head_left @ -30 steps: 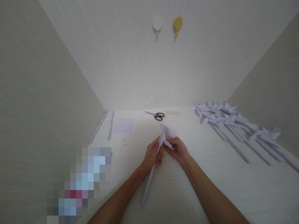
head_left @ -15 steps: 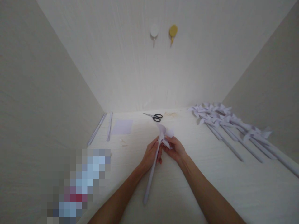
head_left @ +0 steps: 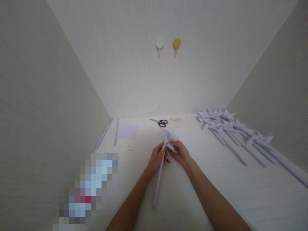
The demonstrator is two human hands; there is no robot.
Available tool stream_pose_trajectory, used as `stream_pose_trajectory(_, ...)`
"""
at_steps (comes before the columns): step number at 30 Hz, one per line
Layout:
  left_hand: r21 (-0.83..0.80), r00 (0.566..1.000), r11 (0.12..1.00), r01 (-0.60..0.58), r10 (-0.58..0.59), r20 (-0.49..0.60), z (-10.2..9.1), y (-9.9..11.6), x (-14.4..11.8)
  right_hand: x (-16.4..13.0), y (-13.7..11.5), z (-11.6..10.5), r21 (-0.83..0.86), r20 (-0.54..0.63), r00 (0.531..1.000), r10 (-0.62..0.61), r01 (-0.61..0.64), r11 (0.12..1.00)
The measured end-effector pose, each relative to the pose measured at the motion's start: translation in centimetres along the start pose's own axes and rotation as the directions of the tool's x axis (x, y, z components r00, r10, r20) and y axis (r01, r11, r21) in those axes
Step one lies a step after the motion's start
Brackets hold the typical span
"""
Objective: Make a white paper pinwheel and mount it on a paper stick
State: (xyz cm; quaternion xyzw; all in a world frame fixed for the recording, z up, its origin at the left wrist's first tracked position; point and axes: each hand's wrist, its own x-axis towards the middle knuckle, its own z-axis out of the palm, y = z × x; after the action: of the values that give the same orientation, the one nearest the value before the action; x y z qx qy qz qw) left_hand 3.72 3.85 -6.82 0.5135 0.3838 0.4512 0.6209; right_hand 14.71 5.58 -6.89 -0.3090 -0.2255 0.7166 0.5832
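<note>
My left hand (head_left: 157, 157) grips the top of a long rolled paper stick (head_left: 158, 183) that slants down toward me. On the stick's upper end sits a pale lilac paper pinwheel head (head_left: 169, 138). My right hand (head_left: 181, 152) pinches the folded blades of that head from the right. Both hands meet at the pinwheel, a little above the light table (head_left: 204, 186).
Black-handled scissors (head_left: 159, 122) lie at the back of the table. A lilac paper square (head_left: 128, 132) and two thin paper strips (head_left: 115, 131) lie back left. Several finished paper pinwheels (head_left: 231, 131) are laid along the right side. Two hooks (head_left: 167, 45) hang on the back wall. A blurred patch (head_left: 86, 189) sits front left.
The view has tilted slightly, so the hooks sit lower in the picture. The stick's lower end has swung a little to the right. Both hands keep hold of the pinwheel.
</note>
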Motion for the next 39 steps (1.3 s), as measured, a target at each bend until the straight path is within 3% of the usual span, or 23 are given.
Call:
stream_pose_trajectory(17,0.079,0.989,0.997,-0.019,0.031,-0.146,-0.5,-0.3,0.8,-0.2,0.0,0.1,-0.006,0.02,1.0,0.004,-0.004,1.0)
stream_pose_trajectory(26,0.009,0.996,1.0,-0.02,0.02,-0.081,-0.7,-0.2,1.3,0.0,0.1,0.0,0.002,-0.002,1.0,0.003,-0.003,1.0)
stream_pose_trajectory(39,0.026,0.983,0.994,0.102,-0.097,-0.158,-0.8,-0.3,1.8,-0.3,0.1,0.2,0.002,-0.023,1.0,-0.001,0.001,1.0)
